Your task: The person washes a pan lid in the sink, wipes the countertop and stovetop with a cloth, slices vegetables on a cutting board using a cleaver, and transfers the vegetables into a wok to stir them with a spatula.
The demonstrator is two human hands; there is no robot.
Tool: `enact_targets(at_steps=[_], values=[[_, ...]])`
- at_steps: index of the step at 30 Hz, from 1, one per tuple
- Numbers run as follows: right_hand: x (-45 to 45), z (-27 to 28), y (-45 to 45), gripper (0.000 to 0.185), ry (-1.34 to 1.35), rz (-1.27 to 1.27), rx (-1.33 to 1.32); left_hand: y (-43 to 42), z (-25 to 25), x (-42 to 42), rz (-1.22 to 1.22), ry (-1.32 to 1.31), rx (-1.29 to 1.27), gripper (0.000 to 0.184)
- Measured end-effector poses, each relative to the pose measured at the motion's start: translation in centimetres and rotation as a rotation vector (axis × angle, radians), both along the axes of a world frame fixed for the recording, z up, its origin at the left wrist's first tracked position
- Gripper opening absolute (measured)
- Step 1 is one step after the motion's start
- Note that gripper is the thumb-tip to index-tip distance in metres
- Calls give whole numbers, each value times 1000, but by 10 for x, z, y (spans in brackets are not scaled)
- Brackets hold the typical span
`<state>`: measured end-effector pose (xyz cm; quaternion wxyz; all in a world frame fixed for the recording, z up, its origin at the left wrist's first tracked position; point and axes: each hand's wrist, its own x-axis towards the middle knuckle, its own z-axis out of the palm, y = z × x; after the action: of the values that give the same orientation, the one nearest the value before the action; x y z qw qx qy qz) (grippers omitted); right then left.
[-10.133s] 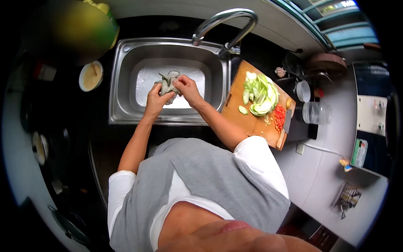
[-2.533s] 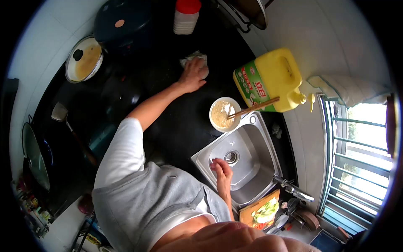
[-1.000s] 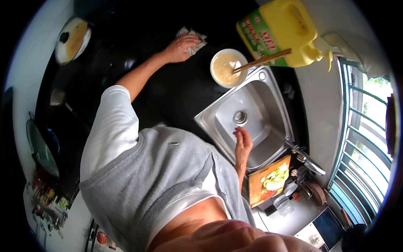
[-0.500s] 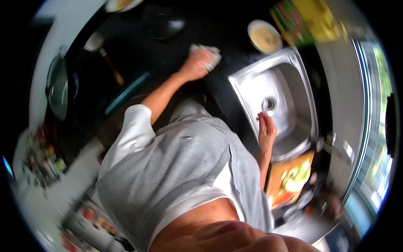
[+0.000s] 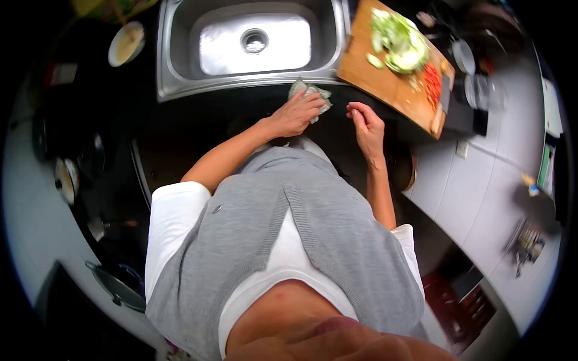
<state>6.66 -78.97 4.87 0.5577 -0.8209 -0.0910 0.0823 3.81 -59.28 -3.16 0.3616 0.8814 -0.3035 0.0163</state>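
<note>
My left hand [image 5: 295, 114] is closed on a light, patterned cloth [image 5: 319, 99], pressing it onto the black counter's front strip, just below the sink's near rim. My right hand [image 5: 368, 129] hovers to the right of the cloth, apart from it, with fingers curled in and thumb against them; whatever may be in them is hidden. The steel sink [image 5: 165, 84] lies beyond the left hand. To the right hand's upper right is a wooden cutting board [image 5: 361, 66] bearing cut green vegetable [image 5: 409, 51] and chopped orange-red pieces [image 5: 432, 84].
A knife [image 5: 445, 93] lies along the board's right side, near a glass container [image 5: 477, 91]. At the upper left stands a white bowl [image 5: 126, 45] with pale contents. A round lid [image 5: 117, 287] and a spatula [image 5: 97, 228] are farther left.
My view has turned to the right. The left hand has carried the cloth from the counter left of the sink to the sink's front edge. The right hand no longer overlaps the sink.
</note>
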Motion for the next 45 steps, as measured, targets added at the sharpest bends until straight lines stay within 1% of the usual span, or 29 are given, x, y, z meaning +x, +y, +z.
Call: enact_targets(at_steps=[1,3,5,6,7,9,13,17,18,21,23,24,25,27,28,29,30,31,33,34,35,36,37,39,40,41,42,43,45], values=[[-6,-2,-10,13,-18,-31,2,-19,4,12,-95,-38,29,25],[-19,1,-24,12,-10,-79,8,-50,0,26,-169,-128,27,26],[-29,-7,-38,12,5,-129,16,-62,1,33,-118,-80,50,28],[-33,-14,-44,12,13,-135,-8,-60,-4,35,-120,-74,98,30],[-37,-19,-51,12,36,-141,-39,-57,1,32,-77,-73,85,31],[-41,-29,-60,13,-13,-135,-103,-44,8,26,14,-60,139,32],[-43,-36,-64,16,-4,-89,-133,10,10,2,155,-25,162,28],[-42,-52,-51,20,-24,27,-202,62,12,-23,327,-110,195,27],[-42,-55,-44,21,-28,67,-210,74,10,-26,330,-126,201,27],[-41,-53,-15,25,-13,205,-191,95,7,-33,427,-162,225,28],[-41,-51,9,27,-33,251,-112,105,12,-33,640,97,-30,24],[-40,-49,21,31,-48,248,-30,104,19,-32,698,164,-242,19],[-39,-40,34,34,-84,219,38,103,27,-32,700,147,-247,19],[-37,-19,61,36,5,116,229,98,43,-41,645,615,-1154,19],[-35,-7,76,36,1,132,224,83,61,-47,604,633,-1266,21],[-35,4,93,32,179,90,395,70,75,-52,621,647,-1363,22],[-38,8,104,28,369,50,561,59,83,-55,615,670,-1353,24],[-39,3,110,28,391,83,556,52,88,-58,626,690,-1346,25],[-35,-15,132,32,260,234,624,51,103,-60,637,651,-1001,28],[-30,-9,129,26,372,138,578,66,95,-56,424,503,-651,35],[-28,-4,127,20,317,23,496,70,98,-60,596,51,229,43],[-24,3,124,16,358,-37,711,78,122,-60,591,-127,445,50],[-17,-2,119,15,304,-81,756,93,124,-60,559,-291,598,52],[-13,-5,107,13,298,-79,791,106,138,-66,525,-296,813,48],[-15,-6,103,12,300,-56,783,109,143,-70,505,-303,860,43],[-16,-5,103,12,298,-52,767,114,142,-72,468,-310,893,37],[-19,1,102,12,306,-31,752,118,140,-72,456,-285,863,21],[-21,6,102,12,302,-16,736,121,140,-76,469,-252,854,10],[-17,6,102,12,247,-5,688,126,141,-85,502,-208,860,5]])
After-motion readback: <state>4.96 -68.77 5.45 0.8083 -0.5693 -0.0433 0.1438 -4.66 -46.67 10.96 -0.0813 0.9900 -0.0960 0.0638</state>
